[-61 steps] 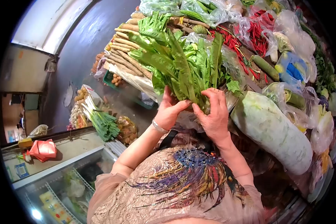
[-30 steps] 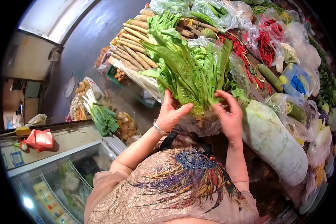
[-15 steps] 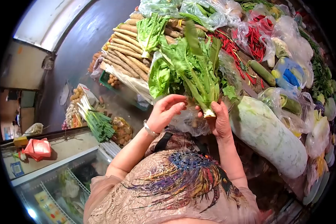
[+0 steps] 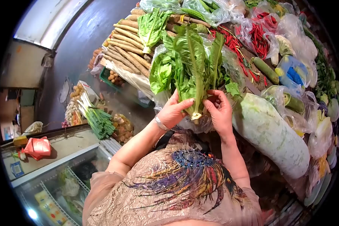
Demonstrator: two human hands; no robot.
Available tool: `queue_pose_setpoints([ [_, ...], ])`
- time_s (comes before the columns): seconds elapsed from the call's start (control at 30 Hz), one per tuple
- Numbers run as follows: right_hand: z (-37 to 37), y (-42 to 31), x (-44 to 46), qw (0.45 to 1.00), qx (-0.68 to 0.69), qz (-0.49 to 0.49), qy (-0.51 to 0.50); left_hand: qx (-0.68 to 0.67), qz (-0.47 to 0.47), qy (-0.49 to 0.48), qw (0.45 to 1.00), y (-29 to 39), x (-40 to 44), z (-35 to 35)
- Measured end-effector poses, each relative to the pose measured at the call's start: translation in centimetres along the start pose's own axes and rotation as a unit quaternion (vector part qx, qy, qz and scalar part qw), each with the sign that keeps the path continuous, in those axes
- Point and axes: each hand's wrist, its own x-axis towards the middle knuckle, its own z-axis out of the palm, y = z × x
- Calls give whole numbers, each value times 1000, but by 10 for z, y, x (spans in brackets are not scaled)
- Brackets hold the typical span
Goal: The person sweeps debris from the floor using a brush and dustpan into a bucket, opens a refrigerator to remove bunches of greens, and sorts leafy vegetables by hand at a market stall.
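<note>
A head of romaine lettuce (image 4: 192,67) stands upright in front of me, its leaves spreading upward and its pale cut base pointing down. My left hand (image 4: 172,112) is closed on the lower stalks from the left, thumb across the front. At the right side of the base is my right hand (image 4: 220,112), fingers curled and thumb apart from the forefinger, with nothing plainly held. More leafy lettuce (image 4: 161,77) in clear plastic lies just behind on the left. Another romaine head (image 4: 151,30) rests on long brown roots (image 4: 126,41).
A big pale winter melon (image 4: 271,133) lies to the right. Red chillies (image 4: 258,41), a green gourd (image 4: 265,70) and bagged vegetables fill the stall beyond. Spring onions (image 4: 98,120) lie at left, above a glass-topped cooler (image 4: 60,188).
My left hand has moved onto the lettuce's lower stalks. My right hand has loosened from the base and shifted slightly up. The lettuce has moved left and stands more upright.
</note>
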Motion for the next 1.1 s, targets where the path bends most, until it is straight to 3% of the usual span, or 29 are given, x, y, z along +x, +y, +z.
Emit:
queue_pose_setpoints([
  [0.03,0,-1,1,1000,1,-1,1,1,-1,-1,1000,-1,1,1],
  [0.13,-6,-1,1,987,106,121,-15,-29,-7,14,999,-4,-2,0],
  [0.37,2,5,-4,972,219,82,22,-65,1,2,998,-2,5,-5],
  [0.43,6,4,-8,946,310,79,52,-92,-3,-13,996,-1,5,-7],
  [0.57,-5,7,-8,877,457,146,-4,-146,-22,-34,988,0,5,-7],
  [0.7,-7,10,-4,842,514,158,-42,-164,-6,-31,986,-8,7,-8],
  [0.73,-6,6,-5,842,514,158,-42,-173,9,-44,984,-11,9,-9],
  [0.8,1,-3,-11,926,375,41,14,-182,25,-57,981,-13,10,-10],
  [0.9,11,-4,-16,961,274,-3,46,-153,52,-20,987,-5,15,-8],
  [1.03,4,-3,-12,973,226,34,-21,-122,44,33,991,-4,21,-6],
  [1.1,7,-4,-13,976,217,23,-1,-81,71,61,992,-11,18,2],
])
